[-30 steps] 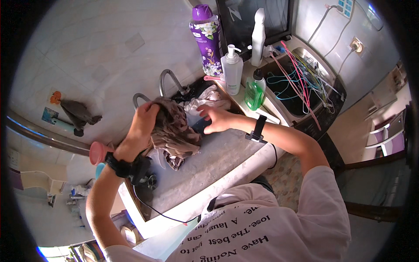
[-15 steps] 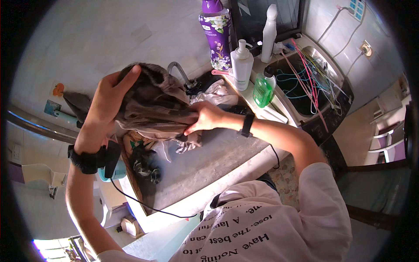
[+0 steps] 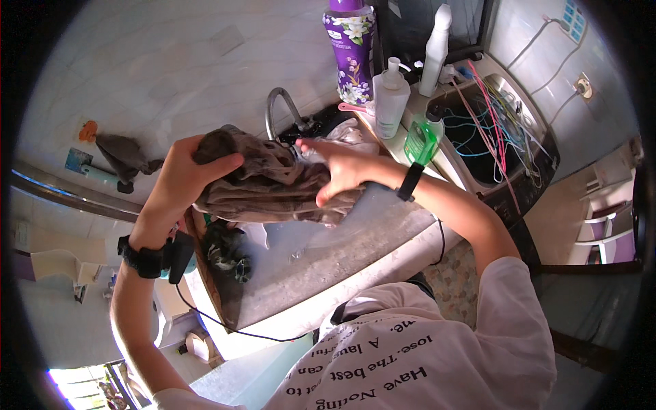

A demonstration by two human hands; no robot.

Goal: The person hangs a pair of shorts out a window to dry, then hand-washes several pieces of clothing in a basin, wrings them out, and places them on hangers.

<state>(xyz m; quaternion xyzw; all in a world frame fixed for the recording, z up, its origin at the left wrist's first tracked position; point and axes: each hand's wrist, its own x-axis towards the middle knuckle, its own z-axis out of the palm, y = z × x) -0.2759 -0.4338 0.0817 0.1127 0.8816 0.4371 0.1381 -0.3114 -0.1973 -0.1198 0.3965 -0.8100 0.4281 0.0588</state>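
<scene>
A wet-looking brown garment (image 3: pixel 273 195) hangs bunched over the back left of the stone wash basin (image 3: pixel 321 260). My left hand (image 3: pixel 193 171) has closed on its left end, thumb across the top. At the garment's right end my right hand (image 3: pixel 345 167) is spread, with thumb and fingers apart; whether it touches the fabric is hard to tell. Behind it, pale cloth (image 3: pixel 352 133) lies near the curved metal tap (image 3: pixel 281 102). A dark patterned cloth (image 3: pixel 227 249) rests in the basin's left corner, below the garment.
Right of the basin stand a purple bottle (image 3: pixel 352 55), a white pump bottle (image 3: pixel 391 102), a green bottle (image 3: pixel 422 140) and a white spray bottle (image 3: pixel 435 55). Farther right is a tub holding colourful hangers (image 3: pixel 488 123). A grey cloth (image 3: pixel 123 154) hangs on the left wall.
The garment has come down and spread to the right over the basin. My right hand has let go of its edge and opened, shifting slightly right and up.
</scene>
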